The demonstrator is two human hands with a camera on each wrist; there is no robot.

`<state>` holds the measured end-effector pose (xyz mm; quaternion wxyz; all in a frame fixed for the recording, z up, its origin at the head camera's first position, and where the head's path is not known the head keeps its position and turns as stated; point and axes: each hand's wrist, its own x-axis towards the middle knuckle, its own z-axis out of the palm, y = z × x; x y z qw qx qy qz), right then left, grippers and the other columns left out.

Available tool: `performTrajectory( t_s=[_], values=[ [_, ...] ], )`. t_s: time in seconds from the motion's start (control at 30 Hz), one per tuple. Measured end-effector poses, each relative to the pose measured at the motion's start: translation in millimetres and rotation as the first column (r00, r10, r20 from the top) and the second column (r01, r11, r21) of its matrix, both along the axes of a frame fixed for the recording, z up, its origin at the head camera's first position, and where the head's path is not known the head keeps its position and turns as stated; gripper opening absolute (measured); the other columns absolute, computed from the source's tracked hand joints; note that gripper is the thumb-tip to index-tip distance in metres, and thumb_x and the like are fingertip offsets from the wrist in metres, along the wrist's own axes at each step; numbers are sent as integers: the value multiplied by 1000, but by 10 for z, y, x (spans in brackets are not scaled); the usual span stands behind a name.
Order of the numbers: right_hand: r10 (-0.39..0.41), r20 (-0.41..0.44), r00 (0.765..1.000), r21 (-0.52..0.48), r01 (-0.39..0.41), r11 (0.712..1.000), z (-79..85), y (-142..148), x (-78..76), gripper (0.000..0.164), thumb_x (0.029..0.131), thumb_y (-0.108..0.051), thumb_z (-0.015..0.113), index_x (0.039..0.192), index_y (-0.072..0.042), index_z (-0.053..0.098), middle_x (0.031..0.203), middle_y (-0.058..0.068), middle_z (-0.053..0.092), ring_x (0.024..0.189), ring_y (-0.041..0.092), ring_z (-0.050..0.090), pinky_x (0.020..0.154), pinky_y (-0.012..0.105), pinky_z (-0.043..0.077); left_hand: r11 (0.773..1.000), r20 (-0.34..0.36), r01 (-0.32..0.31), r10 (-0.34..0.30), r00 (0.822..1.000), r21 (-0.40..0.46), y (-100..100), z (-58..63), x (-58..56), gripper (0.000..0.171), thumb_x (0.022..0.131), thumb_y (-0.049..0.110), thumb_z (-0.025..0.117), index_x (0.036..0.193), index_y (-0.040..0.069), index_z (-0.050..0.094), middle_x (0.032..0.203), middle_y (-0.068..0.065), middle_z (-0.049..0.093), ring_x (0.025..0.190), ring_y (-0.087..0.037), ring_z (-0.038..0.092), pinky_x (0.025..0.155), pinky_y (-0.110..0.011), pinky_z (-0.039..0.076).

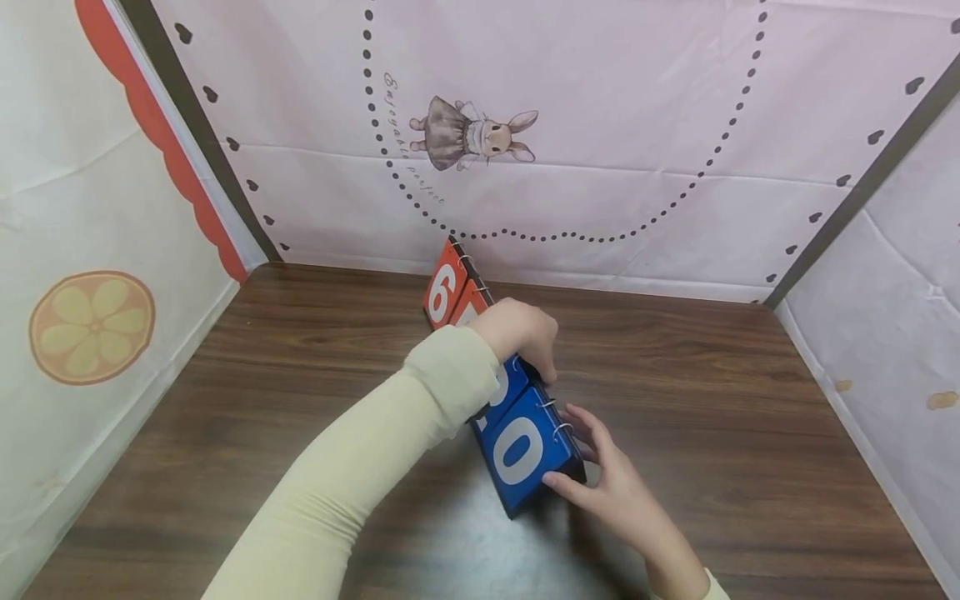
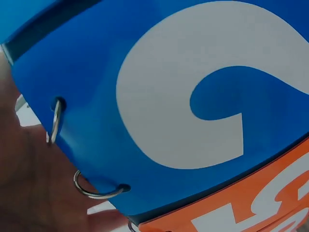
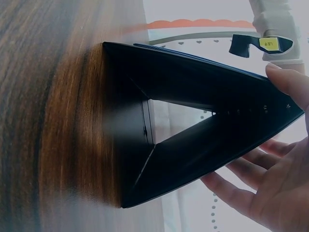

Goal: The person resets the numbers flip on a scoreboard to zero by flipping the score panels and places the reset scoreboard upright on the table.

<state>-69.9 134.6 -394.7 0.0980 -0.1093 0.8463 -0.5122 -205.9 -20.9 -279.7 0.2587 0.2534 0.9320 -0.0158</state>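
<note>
A flip scoreboard [image 1: 517, 446] with a black tent-shaped stand sits slantwise on the wooden table. Its red cards [image 1: 444, 287] are at the far end, one showing 6; its blue cards are nearer, the end one showing 0. My left hand [image 1: 523, 329] reaches across and grips the top ridge near the middle, its thumb hidden. Close up in the left wrist view are a blue card [image 2: 91, 116] and metal rings [image 2: 96, 193], the palm behind them. My right hand [image 1: 611, 479] holds the near end, thumb in front, fingers behind. The right wrist view shows the hollow triangular black stand [image 3: 193, 174].
The brown wooden table [image 1: 712, 400] is enclosed by printed cloth walls: a back cloth [image 1: 615, 125] with a rabbit, a left cloth [image 1: 90, 208] with an orange slice, and a right cloth [image 1: 900, 292]. The scoreboard's far end stands near the back cloth.
</note>
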Motion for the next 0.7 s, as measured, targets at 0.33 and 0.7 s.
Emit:
performTrajectory(
  t_s=[0.33,0.7],
  values=[
    [-5,11,1000,1,5,1000,0,5,4,78,79,-34,73,141,-22,28,144,9,35,127,33,39,95,57,37,971,-241,219,-192,951,91,43,0,-24,24,85,25,63,107,15,66,91,3,66,79,-11,59,70,-26,48],
    [10,-27,1000,11,-10,1000,-18,8,-21,79,78,-32,74,141,-20,28,144,9,36,128,30,38,97,52,38,949,-336,313,-284,898,36,144,-38,81,39,86,20,67,123,24,56,108,5,64,92,-11,59,77,-28,49]
  ],
)
